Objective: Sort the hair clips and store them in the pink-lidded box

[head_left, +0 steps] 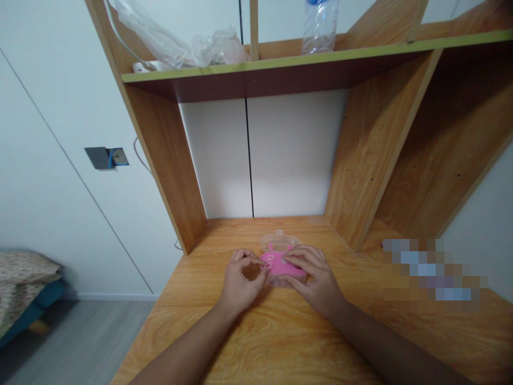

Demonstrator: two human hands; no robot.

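Note:
A small clear plastic case (279, 241) with a pink object (276, 263) inside lies on the wooden desk (256, 331), its clear lid open toward the back. My left hand (239, 283) is curled in a pinch at the left edge of the pink object. My right hand (311, 278) lies over the right side, fingers pressed on the pink object and the case. Part of the case is hidden under both hands.
A shelf (280, 64) above the desk carries crumpled clear plastic bags (188, 45) and a clear plastic bottle (319, 25). Wooden side panels (168, 155) wall in the desk's back. A blurred patch (430, 275) is at the right. A bed (24, 289) stands at the lower left.

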